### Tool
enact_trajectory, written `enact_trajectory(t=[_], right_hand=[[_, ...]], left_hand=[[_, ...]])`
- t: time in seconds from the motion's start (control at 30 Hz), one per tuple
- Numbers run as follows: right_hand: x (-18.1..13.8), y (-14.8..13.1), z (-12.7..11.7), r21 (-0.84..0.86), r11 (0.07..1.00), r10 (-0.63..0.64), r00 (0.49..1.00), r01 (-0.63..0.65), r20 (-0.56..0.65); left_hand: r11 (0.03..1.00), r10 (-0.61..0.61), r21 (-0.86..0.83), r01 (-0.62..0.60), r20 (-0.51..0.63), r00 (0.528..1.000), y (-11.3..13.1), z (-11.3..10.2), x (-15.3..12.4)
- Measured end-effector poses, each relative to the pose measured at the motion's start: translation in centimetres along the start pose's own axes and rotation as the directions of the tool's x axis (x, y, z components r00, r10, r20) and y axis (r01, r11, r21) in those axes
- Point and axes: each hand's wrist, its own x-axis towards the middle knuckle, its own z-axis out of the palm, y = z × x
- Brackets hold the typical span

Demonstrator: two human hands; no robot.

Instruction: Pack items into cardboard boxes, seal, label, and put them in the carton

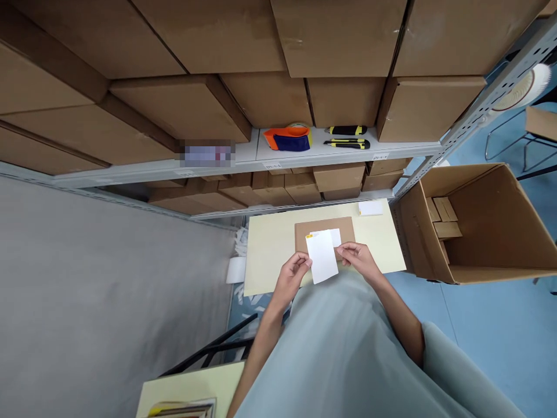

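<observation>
My left hand (293, 276) pinches a white card (322, 258) by its left edge, thumb on top. The card has a small yellow mark at its upper left corner and is tilted slightly. My right hand (357, 259) is closed at the card's right edge, with thumb and fingertips together there. Behind the card, a flat brown cardboard box (302, 231) lies on the pale yellow table (270, 249). A white label (335, 237) shows on this box, partly hidden by the card.
A stack of white cards (370, 208) lies at the table's back right. Above, a shelf (243, 154) bears cardboard boxes, an orange and blue tape dispenser (288, 139) and utility knives (347, 143). An open carton (500, 232) with small boxes stands right. A white roll (235, 270) is left.
</observation>
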Motion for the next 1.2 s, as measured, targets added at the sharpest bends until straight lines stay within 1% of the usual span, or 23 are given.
enact_trajectory(t=[0.2,0.3,0.4,0.5,0.57,0.67,0.73,0.83,0.93,1.07,1.13,1.2], right_hand=[[0.4,0.0,-0.4,0.013,0.999,0.048,0.999,-0.049,0.011],[0.4,-0.3,-0.8,0.005,0.998,0.055,0.998,-0.055,0.011],[0.2,-0.4,-1.5,-0.042,0.998,0.044,0.999,-0.044,-0.007],[-0.3,0.0,-2.1,-0.112,0.993,0.027,0.999,-0.031,-0.037],[-0.9,0.3,-2.2,-0.165,0.986,0.0,0.997,-0.012,-0.078],[-2.0,0.6,-1.9,-0.266,0.962,-0.085,0.99,0.053,-0.108],[-2.7,0.5,-1.4,-0.336,0.937,-0.134,0.988,0.099,-0.082],[-3.1,0.3,-0.9,-0.422,0.894,-0.176,0.984,0.148,-0.026],[-2.2,0.2,-1.1,-0.485,0.857,-0.197,0.98,0.172,-0.001],[0.6,-0.3,-2.1,-0.553,0.814,-0.202,0.979,0.179,0.02],[2.6,-0.7,-2.4,-0.597,0.775,-0.196,0.977,0.205,0.081],[4.9,-1.1,-2.6,-0.649,0.718,-0.185,0.968,0.252,0.172]], left_hand=[[1.0,0.001,-0.014,-0.001,0.038,0.999,-0.4,0.9,0.7],[1.0,0.011,-0.016,-0.011,0.036,0.999,-0.6,1.6,1.1],[1.0,0.005,0.008,-0.005,0.008,1.0,-1.4,2.4,1.3],[0.999,-0.028,0.044,0.028,-0.008,1.0,-2.7,3.1,1.5],[0.997,-0.059,0.052,0.059,-0.015,0.998,-3.8,3.4,1.6],[0.994,-0.101,0.028,0.103,-0.054,0.993,-5.6,3.5,1.6],[0.992,-0.122,0.005,0.123,-0.075,0.99,-6.5,3.4,1.5],[0.989,-0.145,-0.014,0.144,-0.086,0.986,-7.5,3.3,1.4],[0.984,-0.176,-0.045,0.172,-0.104,0.979,-8.1,3.5,1.2],[0.956,-0.255,-0.172,0.237,-0.087,0.963,-8.6,4.1,1.3],[0.931,-0.298,-0.245,0.272,-0.077,0.951,-8.8,4.6,1.6],[0.902,-0.336,-0.314,0.297,-0.075,0.939,-9.1,5.1,2.2]])
